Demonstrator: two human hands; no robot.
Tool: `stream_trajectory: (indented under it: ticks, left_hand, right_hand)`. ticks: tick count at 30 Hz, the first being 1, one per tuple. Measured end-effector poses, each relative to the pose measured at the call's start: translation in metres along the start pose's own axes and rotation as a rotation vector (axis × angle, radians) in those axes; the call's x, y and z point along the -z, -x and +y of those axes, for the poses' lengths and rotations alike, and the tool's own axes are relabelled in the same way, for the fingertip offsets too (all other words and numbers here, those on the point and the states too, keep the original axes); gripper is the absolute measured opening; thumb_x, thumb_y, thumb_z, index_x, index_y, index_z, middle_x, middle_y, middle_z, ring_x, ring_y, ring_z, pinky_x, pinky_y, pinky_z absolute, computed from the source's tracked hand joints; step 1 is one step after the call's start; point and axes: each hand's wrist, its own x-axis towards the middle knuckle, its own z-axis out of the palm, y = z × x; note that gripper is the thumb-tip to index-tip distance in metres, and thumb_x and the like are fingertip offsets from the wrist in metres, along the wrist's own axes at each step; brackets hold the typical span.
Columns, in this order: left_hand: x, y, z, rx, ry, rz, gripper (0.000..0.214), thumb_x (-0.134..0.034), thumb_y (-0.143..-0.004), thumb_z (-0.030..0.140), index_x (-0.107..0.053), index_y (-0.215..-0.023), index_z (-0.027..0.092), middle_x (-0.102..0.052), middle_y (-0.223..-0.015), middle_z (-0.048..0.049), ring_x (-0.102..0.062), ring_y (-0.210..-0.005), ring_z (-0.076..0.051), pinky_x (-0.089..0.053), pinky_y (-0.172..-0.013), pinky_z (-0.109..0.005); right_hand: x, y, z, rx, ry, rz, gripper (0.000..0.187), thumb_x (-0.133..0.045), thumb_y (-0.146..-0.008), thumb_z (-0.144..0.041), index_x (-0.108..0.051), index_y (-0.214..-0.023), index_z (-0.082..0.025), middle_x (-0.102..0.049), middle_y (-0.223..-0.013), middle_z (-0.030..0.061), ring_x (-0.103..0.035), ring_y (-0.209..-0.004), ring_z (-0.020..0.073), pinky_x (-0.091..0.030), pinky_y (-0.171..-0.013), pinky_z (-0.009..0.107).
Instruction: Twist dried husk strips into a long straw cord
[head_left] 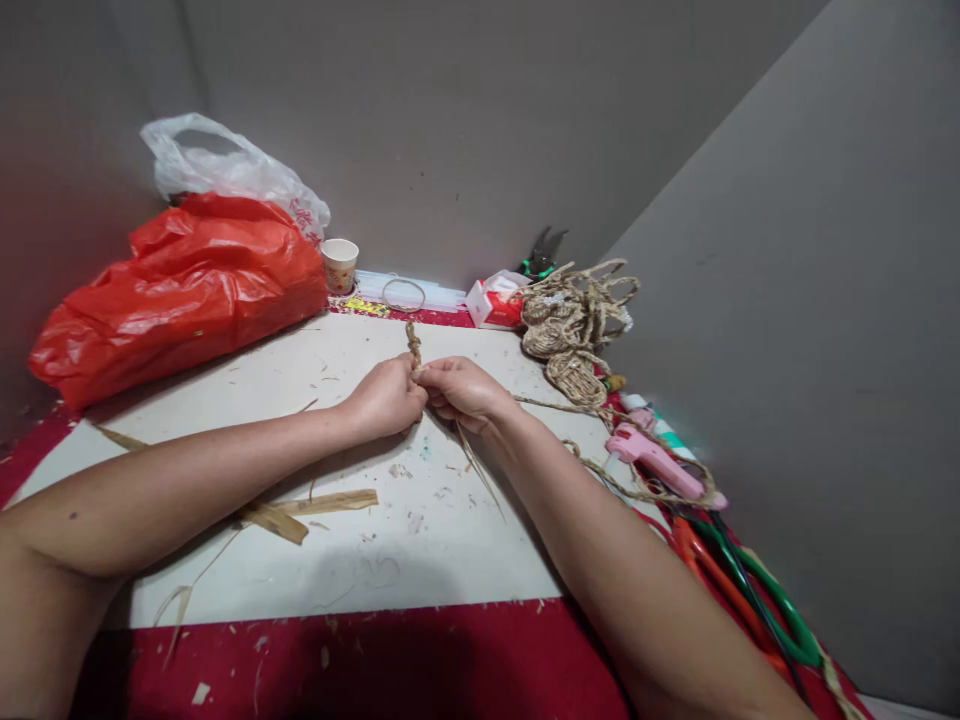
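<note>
My left hand is closed around a short braided straw cord, whose knotted end sticks up above the fist. Right beside it, my right hand pinches the same cord, thumb and fingertips meeting the left hand. Thin loose straw strands trail down from under the right hand. A longer twisted cord runs off to the right behind the wrist. The part of the cord between the fingers is hidden. Flat dry straw strips lie on the white board below my left forearm.
A red plastic bag fills the back left, near a paper cup. Woven straw pieces pile up at the back right beside a tissue pack and pliers. A pink glue gun and green-handled scissors lie along the right edge.
</note>
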Motion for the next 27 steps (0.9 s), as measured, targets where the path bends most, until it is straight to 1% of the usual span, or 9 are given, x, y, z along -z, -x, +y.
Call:
stream_trajectory:
  ticks: [3, 7, 9, 12, 13, 15, 18, 23, 27]
  left_hand:
    - [0.012, -0.006, 0.004, 0.002, -0.046, -0.04, 0.023, -0.051, -0.07, 0.021, -0.059, -0.09, 0.012, -0.057, -0.052, 0.0002, -0.047, -0.043, -0.01, -0.034, -0.047, -0.022]
    - [0.025, -0.021, 0.0, -0.067, 0.039, 0.136, 0.016, -0.048, -0.069, 0.018, -0.06, -0.078, 0.012, -0.056, -0.058, 0.0005, -0.047, -0.049, -0.008, -0.034, -0.05, -0.02]
    - [0.023, -0.025, -0.004, 0.011, 0.181, 0.065, 0.013, -0.047, -0.069, 0.016, -0.058, -0.076, 0.012, -0.055, -0.058, -0.0002, -0.045, -0.048, -0.008, -0.032, -0.047, -0.019]
    - [0.016, -0.024, -0.007, 0.176, 0.323, -0.147, 0.011, -0.046, -0.072, 0.018, -0.053, -0.065, 0.013, -0.046, -0.048, 0.0012, -0.034, -0.037, -0.006, -0.023, -0.04, -0.02]
    - [0.014, -0.023, -0.007, 0.196, 0.32, -0.166, 0.013, -0.046, -0.073, 0.019, -0.052, -0.062, 0.014, -0.041, -0.045, 0.0028, -0.028, -0.035, -0.005, -0.019, -0.039, -0.021]
    - [0.013, -0.023, -0.007, 0.161, 0.268, -0.133, 0.015, -0.049, -0.073, 0.021, -0.052, -0.06, 0.014, -0.034, -0.042, 0.0052, -0.022, -0.035, -0.004, -0.014, -0.039, -0.022]
    - [0.016, -0.025, -0.009, 0.1, 0.192, -0.09, 0.015, -0.051, -0.072, 0.022, -0.056, -0.061, 0.013, -0.034, -0.043, 0.0052, -0.023, -0.036, -0.004, -0.014, -0.039, -0.022]
    - [0.02, -0.027, -0.011, 0.202, 0.289, -0.218, 0.019, -0.054, -0.073, 0.028, -0.047, -0.059, 0.017, -0.025, -0.041, 0.0079, -0.016, -0.033, -0.004, -0.008, -0.036, -0.022]
    - [0.021, -0.028, -0.01, 0.255, 0.4, -0.3, 0.019, -0.051, -0.073, 0.024, -0.042, -0.057, 0.018, -0.025, -0.04, 0.0077, -0.016, -0.031, -0.003, -0.006, -0.035, -0.021]
  right_hand:
    - [0.007, -0.001, 0.0, 0.013, -0.083, -0.051, 0.016, -0.06, -0.065, -0.02, -0.048, -0.056, -0.015, -0.03, -0.036, -0.0098, -0.018, -0.031, 0.0013, -0.008, -0.031, 0.016]
    - [0.015, -0.003, -0.001, 0.02, -0.148, -0.147, 0.012, -0.063, -0.066, -0.021, -0.055, -0.066, -0.011, -0.027, -0.039, -0.0113, -0.015, -0.033, 0.0007, -0.008, -0.032, 0.015]
    - [0.017, -0.004, -0.001, 0.023, -0.162, -0.176, 0.014, -0.063, -0.066, -0.022, -0.054, -0.067, -0.011, -0.027, -0.04, -0.0115, -0.014, -0.034, 0.0005, -0.008, -0.033, 0.015]
    - [0.018, -0.004, 0.0, 0.036, -0.146, -0.186, 0.016, -0.064, -0.066, -0.023, -0.052, -0.064, -0.012, -0.028, -0.041, -0.0111, -0.015, -0.035, 0.0008, -0.008, -0.034, 0.016]
    - [0.019, -0.004, 0.0, 0.043, -0.126, -0.184, 0.016, -0.064, -0.066, -0.024, -0.052, -0.064, -0.013, -0.027, -0.041, -0.0111, -0.015, -0.035, 0.0011, -0.008, -0.034, 0.016]
    - [0.02, -0.003, 0.001, 0.068, -0.058, -0.169, 0.016, -0.063, -0.068, -0.025, -0.054, -0.066, -0.012, -0.027, -0.04, -0.0111, -0.015, -0.035, 0.0018, -0.007, -0.034, 0.017]
    - [0.02, -0.003, 0.003, 0.133, 0.112, -0.112, 0.017, -0.059, -0.071, -0.029, -0.056, -0.067, -0.012, -0.028, -0.039, -0.0103, -0.017, -0.035, 0.0031, -0.009, -0.035, 0.019]
    - [0.016, -0.002, 0.004, 0.232, 0.434, 0.007, 0.019, -0.055, -0.074, -0.03, -0.054, -0.065, -0.014, -0.037, -0.045, -0.007, -0.028, -0.04, 0.0048, -0.018, -0.039, 0.019]
    - [0.017, 0.001, 0.001, 0.245, 0.508, -0.029, 0.018, -0.051, -0.076, -0.031, -0.053, -0.068, -0.014, -0.037, -0.049, -0.0065, -0.029, -0.043, 0.0056, -0.019, -0.04, 0.019]
